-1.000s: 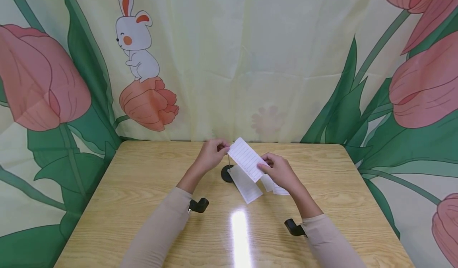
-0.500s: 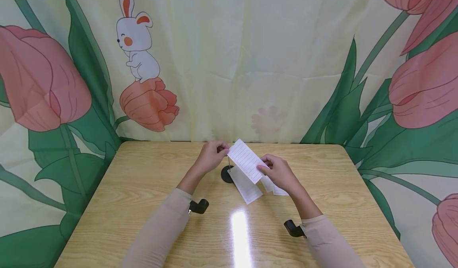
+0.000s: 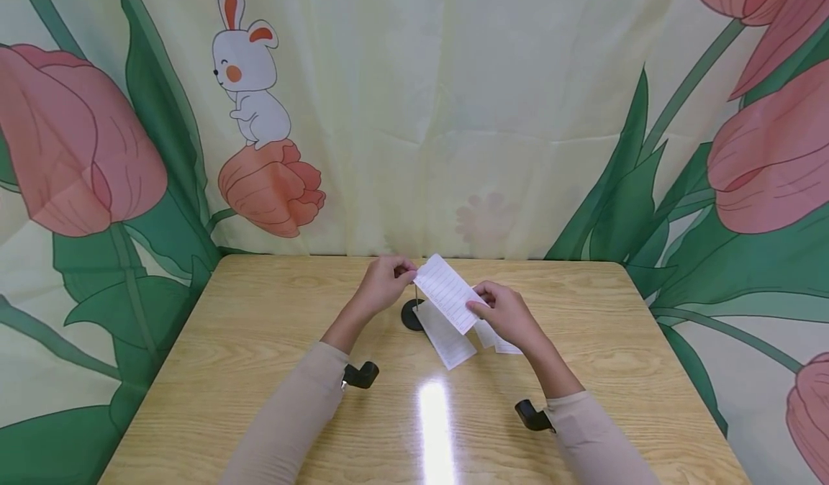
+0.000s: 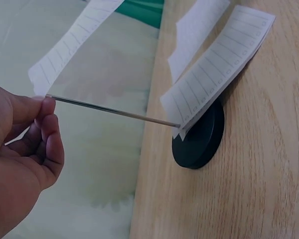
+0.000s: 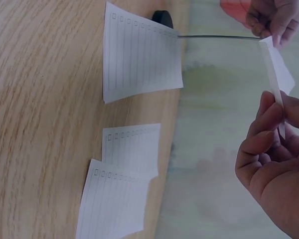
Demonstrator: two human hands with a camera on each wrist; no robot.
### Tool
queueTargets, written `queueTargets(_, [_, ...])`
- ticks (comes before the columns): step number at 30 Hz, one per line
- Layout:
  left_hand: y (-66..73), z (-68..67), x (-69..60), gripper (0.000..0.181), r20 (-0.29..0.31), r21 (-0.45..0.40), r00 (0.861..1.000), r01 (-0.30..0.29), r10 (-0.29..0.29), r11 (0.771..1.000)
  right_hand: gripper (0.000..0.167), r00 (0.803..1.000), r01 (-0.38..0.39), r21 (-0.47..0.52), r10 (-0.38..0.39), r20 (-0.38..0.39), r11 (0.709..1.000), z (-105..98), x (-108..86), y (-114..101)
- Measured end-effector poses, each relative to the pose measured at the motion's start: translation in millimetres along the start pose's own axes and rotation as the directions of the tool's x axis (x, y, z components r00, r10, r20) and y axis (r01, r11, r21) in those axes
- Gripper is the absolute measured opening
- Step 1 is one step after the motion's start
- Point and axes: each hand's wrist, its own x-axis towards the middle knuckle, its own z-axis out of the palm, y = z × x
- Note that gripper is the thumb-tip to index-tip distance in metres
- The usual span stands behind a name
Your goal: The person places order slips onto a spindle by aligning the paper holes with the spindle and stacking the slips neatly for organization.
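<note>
My left hand pinches one corner of a lined paper slip at the top end of a thin metal spike. The spike rises from a round black base. With thumb and fingers, my right hand grips the slip's other end, so it slants above the table. In the left wrist view the slip's corner meets the spike's tip at my fingertips; whether the tip has pierced it I cannot tell. Low on the spike sit other lined slips, their corner close to the base.
Two more lined slips lie on the wooden table to the right of the spike, partly behind my right hand in the head view. A curtain with tulips and a rabbit hangs behind the table's far edge.
The held slip and both hands have sunk very slightly in the head view. Both hands keep the same grip, and the slips on the spike and table stay put.
</note>
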Motion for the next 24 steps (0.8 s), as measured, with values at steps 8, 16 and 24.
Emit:
queueTargets(8, [1.0,1.1,-1.0,0.01,0.008,-0.002,1.0,0.014,-0.014,1.0,0.018,1.0,0.003,-0.001,-0.003,-0.003,1.0,4.3,-0.1,4.0])
queueTargets(16, [-0.2,1.7,-1.3,0.01,0.008,-0.001,1.0,0.022,-0.022,1.0,0.017,1.0,-0.006,0.006,0.006,-0.002,1.0,6.4,1.0,5.9])
queueTargets(24, [1.5,1.0,-2.0,0.01,0.017,0.009,1.0,0.026,-0.026,1.0,0.016,1.0,-0.016,0.02,0.017,-0.009,1.0,7.8,1.8,6.4])
